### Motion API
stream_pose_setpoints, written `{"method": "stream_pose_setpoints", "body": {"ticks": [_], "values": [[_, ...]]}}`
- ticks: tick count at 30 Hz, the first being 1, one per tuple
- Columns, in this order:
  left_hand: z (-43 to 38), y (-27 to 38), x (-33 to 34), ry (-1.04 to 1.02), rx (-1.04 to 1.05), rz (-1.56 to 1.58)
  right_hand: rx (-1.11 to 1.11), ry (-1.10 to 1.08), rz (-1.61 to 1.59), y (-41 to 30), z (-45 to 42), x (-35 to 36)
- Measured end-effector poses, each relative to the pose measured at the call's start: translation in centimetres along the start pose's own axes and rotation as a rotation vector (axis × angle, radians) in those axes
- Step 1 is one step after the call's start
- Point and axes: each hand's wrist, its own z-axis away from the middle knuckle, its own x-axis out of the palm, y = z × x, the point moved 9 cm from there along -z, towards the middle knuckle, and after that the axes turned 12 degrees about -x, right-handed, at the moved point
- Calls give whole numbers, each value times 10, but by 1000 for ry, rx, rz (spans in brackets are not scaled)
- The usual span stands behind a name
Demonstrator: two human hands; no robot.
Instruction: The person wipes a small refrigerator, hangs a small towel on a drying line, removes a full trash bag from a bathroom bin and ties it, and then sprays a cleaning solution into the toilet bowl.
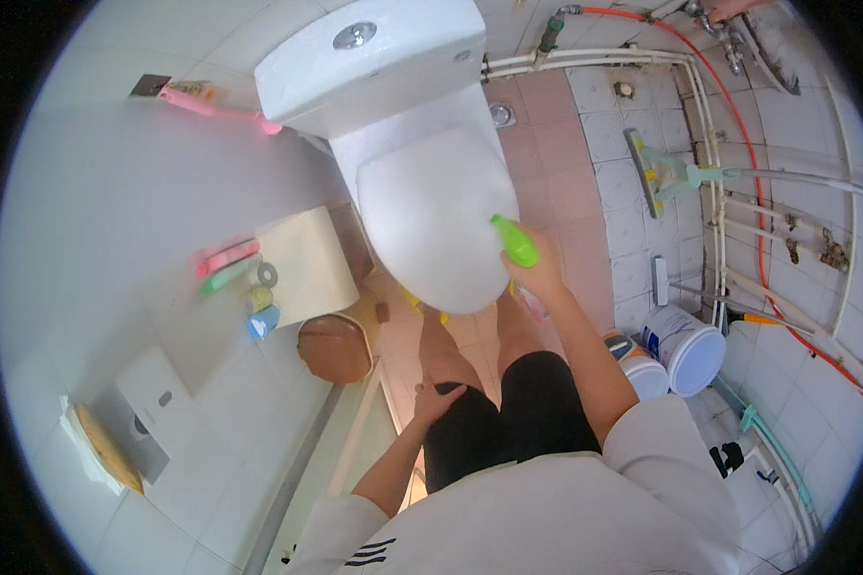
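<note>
My right hand (539,266) is closed around a bright green plastic bottle (516,243), whose narrow end points up and left over the front right part of a white toilet lid (439,208). The lid is down, and the cistern (381,65) with its round flush button (354,35) stands behind it. My left hand (435,401) rests on my left knee, at the hem of the black shorts, and holds nothing that I can see. Part of the bottle is hidden by my right fingers.
Left of the toilet stand a cream cabinet (309,266) and a brown-lidded bin (334,348). At right are a floor squeegee (647,172), lidded white buckets (696,359), wall pipes and a red hose (751,144). A floor drain (501,115) lies beside the toilet base.
</note>
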Motion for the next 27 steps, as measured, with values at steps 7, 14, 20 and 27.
{"method": "stream_pose_setpoints", "body": {"ticks": [7, 14, 20, 27], "values": [[7, 13, 12, 54, 6, -167, 15, -190, 74, -26, 27, 66], [0, -29, 5, -8, -9, -227, 47, 57, 146, -5, 38, 56], [15, -11, -33, 71, 503, 302, 15, 149, 132, -19, 26, 43], [54, 11, -53, 41, 621, 332, 116, 289, 178, 2, 29, 24]]}}
